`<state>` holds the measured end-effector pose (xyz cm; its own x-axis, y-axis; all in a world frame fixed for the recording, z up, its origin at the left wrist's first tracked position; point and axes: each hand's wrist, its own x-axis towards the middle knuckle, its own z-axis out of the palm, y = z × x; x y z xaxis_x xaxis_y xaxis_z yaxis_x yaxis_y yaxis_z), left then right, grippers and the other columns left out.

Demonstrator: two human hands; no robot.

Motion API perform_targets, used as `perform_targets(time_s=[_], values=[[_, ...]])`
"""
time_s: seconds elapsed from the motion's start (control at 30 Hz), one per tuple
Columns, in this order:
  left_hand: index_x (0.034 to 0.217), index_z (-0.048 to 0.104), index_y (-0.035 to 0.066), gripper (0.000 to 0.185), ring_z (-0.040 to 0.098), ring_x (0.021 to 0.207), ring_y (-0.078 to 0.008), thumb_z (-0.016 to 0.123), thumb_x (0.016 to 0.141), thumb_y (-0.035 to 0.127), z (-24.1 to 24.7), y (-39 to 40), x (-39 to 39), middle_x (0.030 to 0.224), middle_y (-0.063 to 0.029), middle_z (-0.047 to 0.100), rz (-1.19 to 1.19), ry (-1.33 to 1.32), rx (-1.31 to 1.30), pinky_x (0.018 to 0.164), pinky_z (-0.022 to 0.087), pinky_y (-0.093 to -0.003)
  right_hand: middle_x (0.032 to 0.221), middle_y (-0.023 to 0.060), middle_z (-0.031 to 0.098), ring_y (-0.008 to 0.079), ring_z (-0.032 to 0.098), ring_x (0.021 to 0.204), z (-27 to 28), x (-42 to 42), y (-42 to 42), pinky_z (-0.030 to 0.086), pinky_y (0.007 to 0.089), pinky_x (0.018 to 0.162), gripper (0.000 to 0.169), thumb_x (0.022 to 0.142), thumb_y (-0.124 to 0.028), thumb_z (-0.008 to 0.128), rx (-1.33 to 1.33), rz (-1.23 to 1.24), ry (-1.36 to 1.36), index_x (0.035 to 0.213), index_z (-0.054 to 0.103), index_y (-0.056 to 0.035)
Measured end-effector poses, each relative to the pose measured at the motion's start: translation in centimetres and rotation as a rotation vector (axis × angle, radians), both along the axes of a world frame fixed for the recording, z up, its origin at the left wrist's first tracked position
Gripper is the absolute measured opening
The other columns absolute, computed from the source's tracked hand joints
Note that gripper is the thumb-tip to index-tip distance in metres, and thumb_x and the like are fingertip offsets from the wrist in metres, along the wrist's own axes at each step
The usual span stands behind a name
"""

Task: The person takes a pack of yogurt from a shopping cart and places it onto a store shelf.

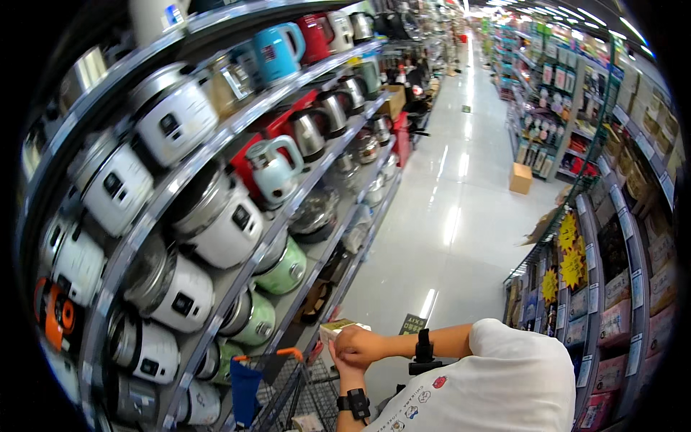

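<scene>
A small printed box [339, 327] is held close to the body, at the lower middle of the view. My right hand [360, 345] lies over its near side with curled fingers. Below it, my left hand [343, 363] supports the box from underneath, partly hidden by the right. Both wrists wear black straps with small devices. Just left of the hands stands a wire shopping cart [302, 386] with orange parts and a blue flap; a small package [307, 422] lies in it.
Shelves on the left hold rice cookers [183, 291] and electric kettles [278, 54]. A glossy aisle floor [432, 216] runs ahead. Packaged goods [615, 318] fill the right shelves, and a cardboard box [520, 178] sits on the floor beyond.
</scene>
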<state>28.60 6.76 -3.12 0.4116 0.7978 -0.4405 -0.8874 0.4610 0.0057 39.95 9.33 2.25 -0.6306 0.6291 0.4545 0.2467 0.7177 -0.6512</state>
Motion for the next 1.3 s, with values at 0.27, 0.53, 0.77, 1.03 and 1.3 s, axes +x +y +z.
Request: perform_targets(time_s=[0.27,0.53,0.77,1.03,1.3], values=[[0.119,0.049,0.016,0.064,0.049,0.098,-0.0243,0.044,0.077,0.064,3.0,6.9,16.8,0.115,-0.0085,0.049,-0.114,0.099,-0.125,0.075,0.042,-0.0368,0.111,0.0169,0.058,0.0293,0.057,0.099,-2.2,18.4,7.5,0.045,0.0377,0.086,0.045,0.078,-0.029,0.06,-0.483,-0.768,0.227,0.115,0.054,-0.0035],[0.124,0.045,0.016,0.069,0.047,0.1,-0.0253,0.045,0.076,0.066,4.7,12.3,31.2,0.119,-0.009,0.047,-0.446,0.1,-0.001,0.081,0.041,-0.0379,0.115,0.0077,0.055,0.0174,0.052,0.104,-0.1,35.3,7.9,0.044,0.0328,0.086,0.051,0.086,-0.04,0.053,-1.251,-0.61,0.639,0.123,0.049,-0.0041],[0.131,0.039,0.016,0.071,0.047,0.11,-0.028,0.036,0.082,0.067,4.4,14.3,39.9,0.125,-0.0105,0.046,-0.959,0.117,0.238,0.092,0.04,-0.0426,0.122,0.005,0.05,0.016,0.05,0.109,-1.0,44.1,4.3,0.042,0.0338,0.09,0.047,0.091,-0.035,0.047,-1.206,-0.62,1.044,0.13,0.038,-0.0105],[0.132,0.039,0.01,0.059,0.05,0.114,-0.0207,0.036,0.091,0.052,6.5,21.5,49.1,0.126,-0.0072,0.051,-1.206,0.262,0.805,0.092,0.042,-0.0373,0.126,0.0084,0.045,0.0173,0.042,0.117,4.4,48.8,4.5,0.035,0.0285,0.098,0.059,0.092,-0.024,0.049,-0.607,-1.04,0.92,0.14,0.021,-0.0037],[0.11,0.054,-0.004,0.035,0.055,0.078,-0.0105,0.038,0.095,0.023,12.3,29.9,53.2,0.085,-0.0076,0.062,-0.716,0.728,1.457,0.071,0.045,-0.025,0.133,0.015,0.039,0.0208,0.036,0.123,10.6,47.2,10.9,0.03,0.033,0.102,0.073,0.086,-0.022,0.058,-0.199,-1.48,0.574,0.14,0.014,0.0006]])
